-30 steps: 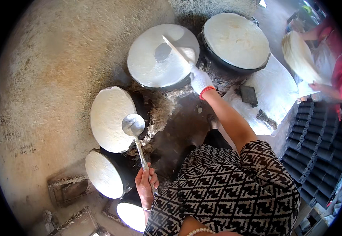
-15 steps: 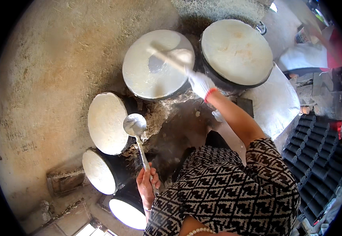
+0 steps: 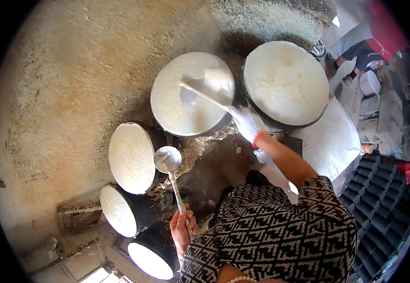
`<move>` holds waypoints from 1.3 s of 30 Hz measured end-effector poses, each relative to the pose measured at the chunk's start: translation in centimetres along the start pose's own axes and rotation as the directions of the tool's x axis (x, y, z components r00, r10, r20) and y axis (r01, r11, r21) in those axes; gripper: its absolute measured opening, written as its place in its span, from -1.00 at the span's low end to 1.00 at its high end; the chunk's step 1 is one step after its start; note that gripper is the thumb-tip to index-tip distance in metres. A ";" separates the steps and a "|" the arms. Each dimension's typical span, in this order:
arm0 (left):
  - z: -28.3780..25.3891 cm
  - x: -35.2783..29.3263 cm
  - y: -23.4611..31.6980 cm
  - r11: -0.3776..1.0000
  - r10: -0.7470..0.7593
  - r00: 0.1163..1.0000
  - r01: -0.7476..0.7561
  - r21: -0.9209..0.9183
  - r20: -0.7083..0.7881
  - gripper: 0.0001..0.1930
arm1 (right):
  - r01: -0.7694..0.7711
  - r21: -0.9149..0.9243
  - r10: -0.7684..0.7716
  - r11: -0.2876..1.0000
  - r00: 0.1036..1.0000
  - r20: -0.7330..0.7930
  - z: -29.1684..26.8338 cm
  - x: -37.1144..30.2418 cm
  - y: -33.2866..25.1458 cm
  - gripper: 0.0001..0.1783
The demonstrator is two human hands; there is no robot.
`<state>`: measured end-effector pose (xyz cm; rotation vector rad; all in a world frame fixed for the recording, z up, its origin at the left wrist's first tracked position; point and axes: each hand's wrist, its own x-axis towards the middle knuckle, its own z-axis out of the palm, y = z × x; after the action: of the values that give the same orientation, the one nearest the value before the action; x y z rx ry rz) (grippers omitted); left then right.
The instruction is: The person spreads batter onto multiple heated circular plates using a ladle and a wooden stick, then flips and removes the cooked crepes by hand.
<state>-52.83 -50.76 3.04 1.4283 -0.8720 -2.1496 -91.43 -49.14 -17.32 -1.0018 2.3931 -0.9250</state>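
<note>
My left hand is closed round the handle of a metal ladle, its bowl raised between the griddles and smeared pale. In a white knit glove with a red cuff, my right hand grips a thin wooden spreader, slightly blurred. The spreader reaches over the middle round griddle, coated with pale batter except for a grey patch near its centre. Beside it, the right griddle carries a pale sheet with light brown spots. A white-coated griddle stands left of the ladle.
Two more white-topped griddles, one and another, curve round at lower left. A white sack lies right of the griddles. Dark stacked roof tiles fill the right side. A person in red bends at far right.
The view has shifted, so the griddles sit lower. My right hand has moved the spreader across the middle griddle. The ladle stays in my left hand. The person at far right shows more fully.
</note>
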 end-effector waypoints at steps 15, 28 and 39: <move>3.1 0.6 0.6 1.000 0.003 1.000 -0.003 0.012 -0.031 -0.74 | 0.183 0.255 -0.092 0.949 0.939 -0.332 -0.2 5.5 0.8 -0.79; 1.0 3.0 3.2 0.991 0.020 0.997 -0.030 0.128 0.074 -0.74 | 0.390 0.178 -0.348 0.903 0.910 -0.227 -2.1 4.5 -0.3 -0.84; -1.9 9.0 7.8 0.967 0.036 0.986 -0.074 0.242 0.161 -0.73 | 0.274 0.157 -0.186 0.949 0.887 -0.424 3.2 -0.5 -4.7 -0.82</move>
<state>-54.61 -62.60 1.97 1.3421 -1.2614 -2.1939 -87.02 -52.62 -16.30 -1.1169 2.4534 -1.5794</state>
